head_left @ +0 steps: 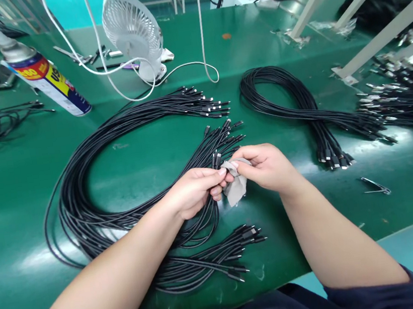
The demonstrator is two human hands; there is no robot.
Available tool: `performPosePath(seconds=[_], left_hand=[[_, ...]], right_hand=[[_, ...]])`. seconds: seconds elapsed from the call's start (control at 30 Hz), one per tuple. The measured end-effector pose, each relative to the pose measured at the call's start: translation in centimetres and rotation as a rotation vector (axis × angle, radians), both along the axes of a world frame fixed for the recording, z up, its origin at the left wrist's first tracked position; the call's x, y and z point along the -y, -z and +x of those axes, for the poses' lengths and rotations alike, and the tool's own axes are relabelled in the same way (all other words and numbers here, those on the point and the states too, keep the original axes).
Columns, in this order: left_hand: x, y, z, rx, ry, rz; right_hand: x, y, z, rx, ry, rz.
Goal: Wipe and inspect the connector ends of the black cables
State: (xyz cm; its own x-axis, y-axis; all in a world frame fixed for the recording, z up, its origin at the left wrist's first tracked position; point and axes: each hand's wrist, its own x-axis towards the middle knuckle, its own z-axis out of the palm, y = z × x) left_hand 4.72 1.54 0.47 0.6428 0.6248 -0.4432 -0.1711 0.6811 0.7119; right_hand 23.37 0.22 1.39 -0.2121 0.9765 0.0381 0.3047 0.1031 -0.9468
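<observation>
My left hand (194,191) is closed around a few black cables near their plug ends, just above the large coiled bundle of black cables (88,155) on the green table (25,198). My right hand (267,167) pinches a small grey cloth (236,187) against the cable ends held by the left hand. The plug tips between the fingers are mostly hidden by the cloth. More plug ends (238,251) of the same bundle lie fanned out below my hands.
A second black cable bundle (299,107) lies to the right, with more cables (405,103) at the far right edge. A spray can (48,81) lies at the back left, a small white fan (135,32) behind. Metal tweezers (376,185) lie at right.
</observation>
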Motion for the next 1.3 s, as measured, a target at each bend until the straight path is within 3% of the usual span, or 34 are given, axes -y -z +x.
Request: performPosePath(seconds=[0.17,0.37,0.6,0.83,1.0,1.3], left_hand=[[-0.1,-0.2,0.1,-0.066,-0.085,0.049],[0.1,0.0,0.3,-0.136,-0.162,0.142],[0.4,-0.2,0.5,-0.261,-0.183,0.238],[0.5,0.1,0.6,-0.290,-0.184,0.259],[0.3,0.5,0.5,-0.292,-0.185,0.277],[0.2,0.3,0.4,-0.239,-0.204,0.256]], right_hand=[[-0.2,0.0,-0.1,-0.082,0.248,0.056],[0.0,0.0,-0.1,-0.145,0.071,-0.103],[0.1,-0.4,-0.2,-0.034,0.022,-0.200],[0.0,0.1,-0.2,0.080,0.039,-0.113],[0.0,-0.1,-0.1,-0.073,-0.062,-0.200],[-0.3,0.4,-0.6,-0.019,0.170,-0.077]])
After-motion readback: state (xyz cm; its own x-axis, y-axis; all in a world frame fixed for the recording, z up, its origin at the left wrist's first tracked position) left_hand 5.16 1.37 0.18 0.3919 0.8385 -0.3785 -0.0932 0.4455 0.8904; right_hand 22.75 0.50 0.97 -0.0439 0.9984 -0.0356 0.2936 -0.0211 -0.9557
